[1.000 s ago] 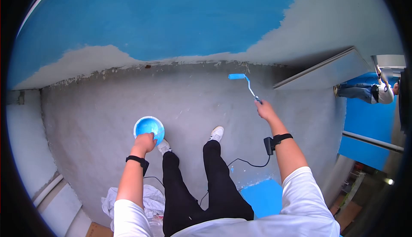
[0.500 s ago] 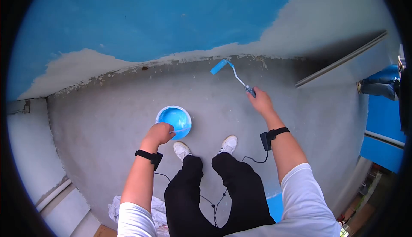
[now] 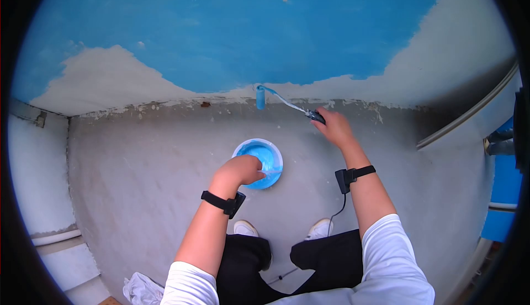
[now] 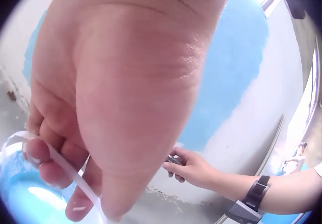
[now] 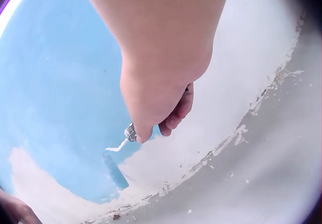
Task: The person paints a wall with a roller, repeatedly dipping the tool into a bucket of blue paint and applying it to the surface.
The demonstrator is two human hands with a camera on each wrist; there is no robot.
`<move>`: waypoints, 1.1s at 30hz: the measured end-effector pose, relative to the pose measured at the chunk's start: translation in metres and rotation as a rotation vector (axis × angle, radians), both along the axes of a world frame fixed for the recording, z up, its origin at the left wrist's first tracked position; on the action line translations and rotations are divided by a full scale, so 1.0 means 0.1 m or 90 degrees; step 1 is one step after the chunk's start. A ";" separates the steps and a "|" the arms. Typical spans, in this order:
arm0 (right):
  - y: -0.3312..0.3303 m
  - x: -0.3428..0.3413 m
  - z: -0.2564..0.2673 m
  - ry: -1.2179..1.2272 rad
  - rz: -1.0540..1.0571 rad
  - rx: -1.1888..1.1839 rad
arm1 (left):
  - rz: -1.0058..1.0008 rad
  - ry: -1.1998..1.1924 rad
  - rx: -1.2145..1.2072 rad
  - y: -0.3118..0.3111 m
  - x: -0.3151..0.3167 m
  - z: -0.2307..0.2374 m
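Note:
My left hand (image 3: 238, 170) grips the thin white handle (image 4: 75, 173) of a round bucket (image 3: 278, 161) with wet blue paint inside. The fingers curl under that handle in the left wrist view, with the bucket hanging below them. A paint roller (image 3: 260, 99), its sleeve soaked blue, is in my right hand (image 3: 335, 128), which holds it by the dark, paint-spotted grip. In the right wrist view the roller sleeve (image 5: 116, 173) overlaps the lower part of the wall, near the border of blue and white.
The wall (image 3: 243, 29) ahead is largely blue with a ragged white border (image 3: 110, 78). Grey floor (image 3: 138, 156) meets it along a chipped edge. A pale panel (image 3: 475, 112) leans at the right. White cloth (image 3: 142, 289) lies lower left, and a cable (image 3: 338, 214) hangs from my right wrist.
I have stepped closer to the wall. The bucket has moved rightward in the head view, and the roller has swung left, its sleeve turning from level to upright. Both hands keep their hold.

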State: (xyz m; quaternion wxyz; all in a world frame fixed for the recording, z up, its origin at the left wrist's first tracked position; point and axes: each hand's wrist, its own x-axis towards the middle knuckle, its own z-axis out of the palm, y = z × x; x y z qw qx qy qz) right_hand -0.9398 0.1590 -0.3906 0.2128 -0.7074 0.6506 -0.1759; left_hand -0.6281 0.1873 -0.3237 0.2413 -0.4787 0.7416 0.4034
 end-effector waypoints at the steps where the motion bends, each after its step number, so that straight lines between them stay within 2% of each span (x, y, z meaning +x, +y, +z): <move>1: -0.09 0.03 -0.09 -0.005 0.006 -0.017 | -0.018 -0.018 -0.002 -0.06 -0.03 0.00; 6: -0.35 0.17 -0.31 0.033 0.128 -0.117 | -0.036 -0.063 -0.006 0.01 -0.16 -0.01; 11: -0.25 0.40 -0.20 0.000 0.087 -0.107 | -0.041 -0.082 0.030 0.11 -0.15 -0.06; 16: -0.38 0.43 0.05 -0.011 0.100 -0.172 | -0.073 0.020 0.006 0.04 -0.10 -0.31; 18: -0.48 0.41 0.18 0.004 0.095 -0.136 | -0.048 0.039 0.004 0.01 -0.13 -0.34; 20: -0.54 0.44 0.23 -0.005 0.089 -0.168 | -0.030 0.053 0.012 -0.03 -0.17 -0.33; 25: -0.43 0.61 0.18 -0.054 0.034 -0.169 | -0.059 0.047 0.066 -0.05 -0.16 -0.40; 28: -0.37 0.67 0.17 -0.076 0.029 -0.191 | -0.076 0.056 0.041 -0.11 -0.13 -0.51; 31: -0.35 0.68 0.14 -0.051 0.041 -0.232 | -0.051 0.067 0.003 -0.19 -0.07 -0.59; 33: -0.36 0.66 0.06 -0.044 -0.002 -0.229 | -0.012 0.081 -0.011 -0.23 -0.05 -0.59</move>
